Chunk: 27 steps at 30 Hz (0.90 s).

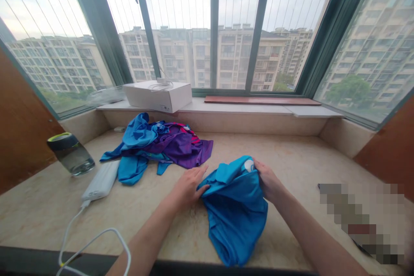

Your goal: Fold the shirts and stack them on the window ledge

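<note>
A bright blue garment (237,211) with a round white patch near its top is bunched up on the stone ledge in front of me. Its lower end hangs in folds toward the ledge's front edge. At its left edge, my left hand (189,185) has the cloth between thumb and fingers. My right hand (267,179) grips the top right corner beside the patch, with most of its fingers hidden behind the fabric. Farther back on the left lies a loose heap of clothes, with a blue garment (137,133) and a purple one with pink stripes (187,148).
A water bottle (71,155) stands at the left near a white power bank (101,181) with a white cable (67,228). On the windowsill are a white box (158,97) and a reddish-brown board (261,101). A blurred-out item (362,220) lies at right.
</note>
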Available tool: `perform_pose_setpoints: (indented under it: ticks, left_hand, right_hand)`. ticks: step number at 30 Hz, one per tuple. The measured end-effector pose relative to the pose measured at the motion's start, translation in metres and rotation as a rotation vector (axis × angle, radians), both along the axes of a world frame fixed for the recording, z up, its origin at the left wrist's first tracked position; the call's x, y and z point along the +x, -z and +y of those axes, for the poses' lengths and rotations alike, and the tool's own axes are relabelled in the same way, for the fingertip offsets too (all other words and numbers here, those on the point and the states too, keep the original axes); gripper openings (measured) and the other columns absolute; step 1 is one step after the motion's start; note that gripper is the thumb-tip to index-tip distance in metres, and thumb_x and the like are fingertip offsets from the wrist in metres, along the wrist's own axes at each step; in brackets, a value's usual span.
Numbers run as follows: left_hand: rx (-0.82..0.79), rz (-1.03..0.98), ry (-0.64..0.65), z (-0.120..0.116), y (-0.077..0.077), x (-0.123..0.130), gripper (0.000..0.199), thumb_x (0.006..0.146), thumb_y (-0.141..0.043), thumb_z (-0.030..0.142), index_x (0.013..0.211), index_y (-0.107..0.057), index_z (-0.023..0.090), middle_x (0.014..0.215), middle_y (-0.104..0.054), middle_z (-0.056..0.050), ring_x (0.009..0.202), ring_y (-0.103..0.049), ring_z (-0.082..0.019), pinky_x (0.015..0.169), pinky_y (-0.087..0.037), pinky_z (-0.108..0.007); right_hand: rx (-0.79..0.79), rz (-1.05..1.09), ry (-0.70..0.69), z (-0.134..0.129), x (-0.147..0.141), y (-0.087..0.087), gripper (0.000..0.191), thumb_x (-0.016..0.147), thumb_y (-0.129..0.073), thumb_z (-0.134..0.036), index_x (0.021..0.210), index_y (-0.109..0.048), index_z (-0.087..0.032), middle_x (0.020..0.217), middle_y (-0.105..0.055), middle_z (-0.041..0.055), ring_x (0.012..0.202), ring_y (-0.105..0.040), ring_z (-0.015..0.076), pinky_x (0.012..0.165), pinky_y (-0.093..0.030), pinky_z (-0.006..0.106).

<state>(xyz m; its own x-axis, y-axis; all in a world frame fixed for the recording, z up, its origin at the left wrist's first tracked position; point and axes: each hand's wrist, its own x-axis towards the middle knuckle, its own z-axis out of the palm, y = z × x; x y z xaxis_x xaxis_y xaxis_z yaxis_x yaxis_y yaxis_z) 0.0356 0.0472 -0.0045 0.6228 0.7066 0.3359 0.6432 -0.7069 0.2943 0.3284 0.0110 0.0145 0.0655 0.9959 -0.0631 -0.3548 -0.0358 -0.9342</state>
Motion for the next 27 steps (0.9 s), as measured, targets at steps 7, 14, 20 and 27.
perform_pose_setpoints:
  ticks: [7, 14, 20, 27]
  left_hand:
    - [-0.101, -0.049, 0.282, -0.018, -0.015, 0.012, 0.062, 0.092, -0.062, 0.032, 0.151, -0.043, 0.024, 0.144, -0.058, -0.012, 0.131, -0.055, -0.030, 0.110, -0.045, -0.045]
    - [-0.044, 0.012, 0.381, -0.022, -0.018, 0.017, 0.042, 0.085, -0.073, 0.040, 0.124, -0.067, 0.025, 0.134, -0.064, -0.012, 0.128, -0.057, -0.033, 0.112, -0.041, -0.048]
    - [-0.023, -0.012, 0.320, -0.019, -0.010, 0.021, 0.017, 0.097, -0.055, 0.031, 0.103, -0.070, 0.024, 0.110, -0.072, -0.009, 0.108, -0.065, -0.027, 0.098, -0.048, -0.040]
    - [-0.230, -0.424, -0.018, -0.017, -0.011, 0.021, 0.034, 0.102, -0.044, 0.041, 0.080, -0.059, 0.019, 0.068, -0.057, 0.001, 0.064, -0.054, -0.015, 0.062, -0.044, -0.027]
  right_hand:
    - [0.240, -0.236, -0.099, -0.007, -0.001, -0.005, 0.057, 0.100, -0.033, -0.061, 0.142, -0.051, -0.026, 0.136, -0.064, 0.0109, 0.116, -0.066, 0.0281, 0.099, -0.053, 0.046]
    - [0.362, -0.675, -0.705, -0.018, 0.025, -0.025, 0.095, 0.092, -0.061, -0.055, 0.162, -0.002, -0.028, 0.166, -0.026, 0.0126, 0.151, -0.028, 0.0246, 0.118, -0.032, 0.045]
    - [0.326, -1.180, -0.758, -0.025, 0.007, -0.009, 0.104, 0.077, -0.080, -0.035, 0.161, -0.020, -0.027, 0.166, -0.024, 0.0121, 0.153, -0.020, 0.0337, 0.123, -0.005, 0.058]
    - [0.534, -1.375, -0.151, -0.010, 0.006, 0.004, 0.055, 0.092, -0.040, -0.008, 0.139, -0.059, -0.029, 0.134, -0.067, 0.0067, 0.125, -0.061, 0.0249, 0.122, -0.018, 0.058]
